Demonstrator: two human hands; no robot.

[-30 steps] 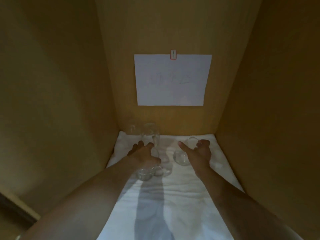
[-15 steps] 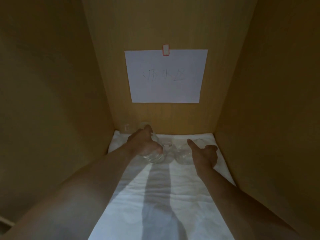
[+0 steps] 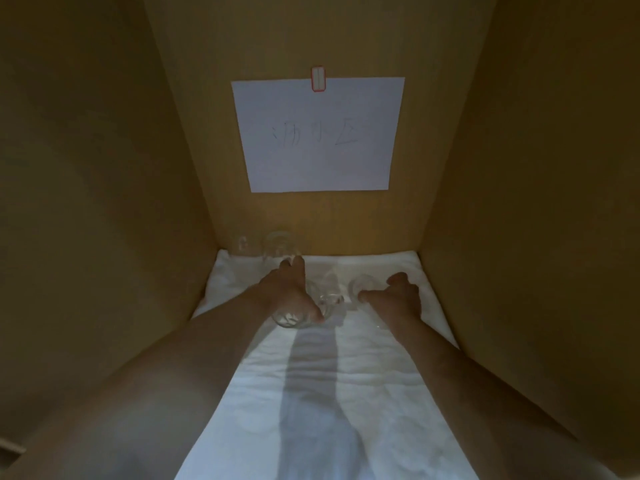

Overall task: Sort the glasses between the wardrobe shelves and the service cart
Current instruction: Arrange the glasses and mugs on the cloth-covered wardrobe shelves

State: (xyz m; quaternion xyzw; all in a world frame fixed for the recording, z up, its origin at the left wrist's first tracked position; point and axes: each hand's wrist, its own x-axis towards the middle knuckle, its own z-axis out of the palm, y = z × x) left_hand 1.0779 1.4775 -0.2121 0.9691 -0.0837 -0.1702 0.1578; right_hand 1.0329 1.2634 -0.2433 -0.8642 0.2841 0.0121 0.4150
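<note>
- Hands both reach deep into a wooden wardrobe compartment (image 3: pixel 104 168), over a white cloth (image 3: pixel 311 393) that covers the shelf floor.
- Left hand (image 3: pixel 289 296): fingers curled down over a clear glass (image 3: pixel 294 320), thumb at its near rim; it grips the glass from above. The glass base sits on or just above the cloth; contact cannot be told in the dim light.
- Left fingertips point toward the back wall, close to a second group of glasses.
- Right hand (image 3: pixel 394 299): thumb and forefinger pinch the rim of a small clear glass (image 3: pixel 360 289); the other fingers are curled behind it. This glass stands near the right side of the cloth.
- Between the two hands, a further clear glass (image 3: pixel 329 299) is visible, just beside the one under the left hand; its outline is faint.
- Back-left corner: two more glasses (image 3: pixel 273 245) stand against the back wall, one partly behind the other, edges hard to separate.
- Paper sheet (image 3: pixel 318 136) is fixed to the back wall, held at its top edge by a small white tag with a red border (image 3: pixel 318 78).
- Handwriting on the sheet: three pencilled characters, apparently Chinese, too faint to read with confidence.
- Two long arm shadows run down the cloth toward the camera.
- No brand marks can be made out on any glass.
</note>
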